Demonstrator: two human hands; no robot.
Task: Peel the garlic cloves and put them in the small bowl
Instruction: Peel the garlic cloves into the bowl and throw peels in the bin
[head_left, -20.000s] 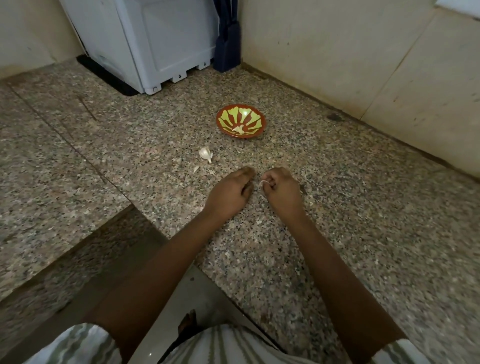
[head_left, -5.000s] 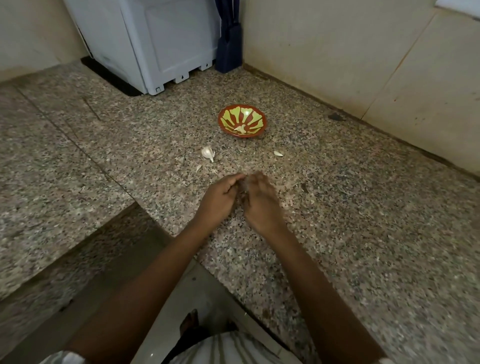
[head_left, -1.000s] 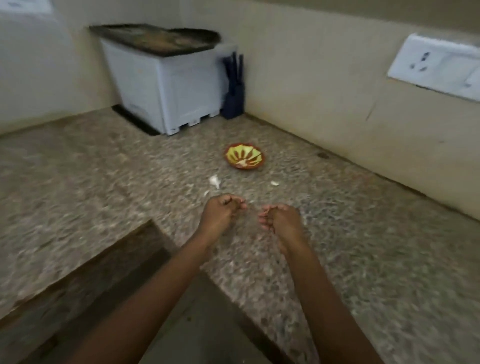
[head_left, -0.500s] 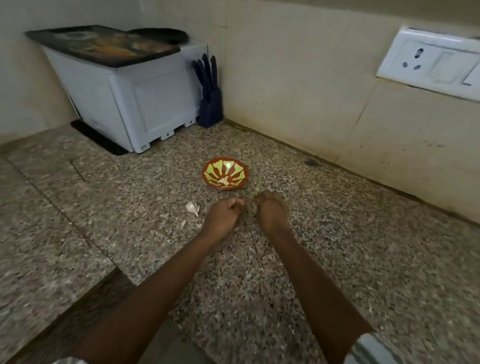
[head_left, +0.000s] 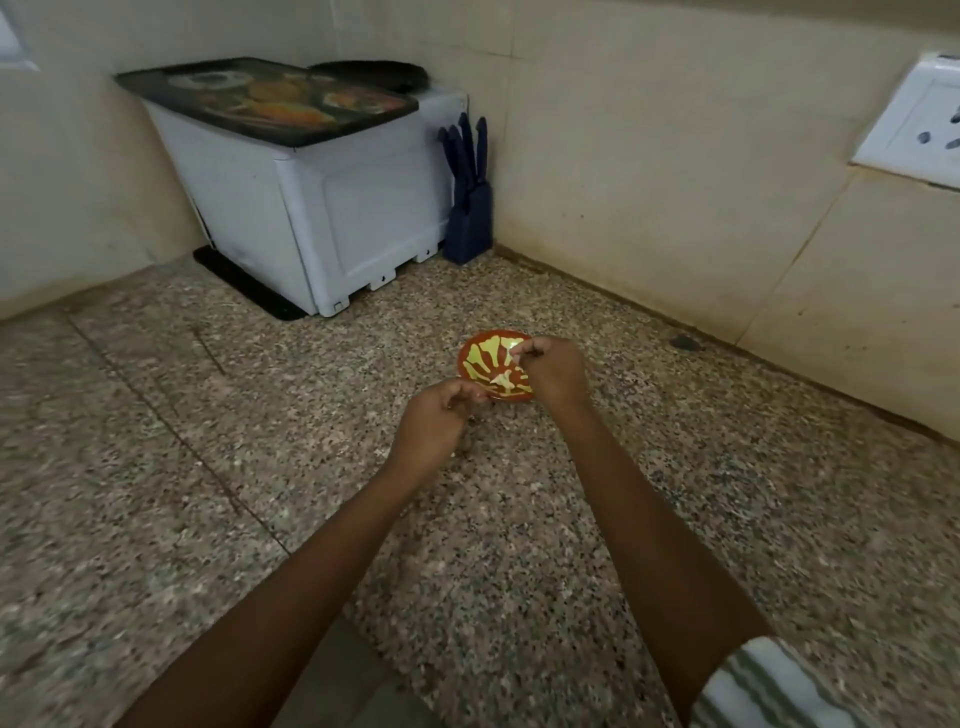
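Note:
The small red bowl (head_left: 475, 358) with a yellow pattern sits on the granite counter (head_left: 519, 519). A pale peeled garlic clove (head_left: 501, 380) lies inside it. My right hand (head_left: 553, 374) hovers over the bowl's right half, its fingertips pinched together on a small pale piece that looks like a garlic clove. My left hand (head_left: 434, 423) is at the bowl's near-left edge with its fingers curled; I see nothing in it. The loose garlic piece seen earlier on the counter is hidden behind my left hand.
A white appliance (head_left: 322, 208) with a dark patterned tray on top stands at the back left. A blue knife block (head_left: 467, 208) is beside it in the corner. The tiled wall runs along the right, with a white socket plate (head_left: 914, 124).
Both hands have moved forward from the counter to the bowl. My right hand now reaches over the bowl and my left has stopped at its near edge.

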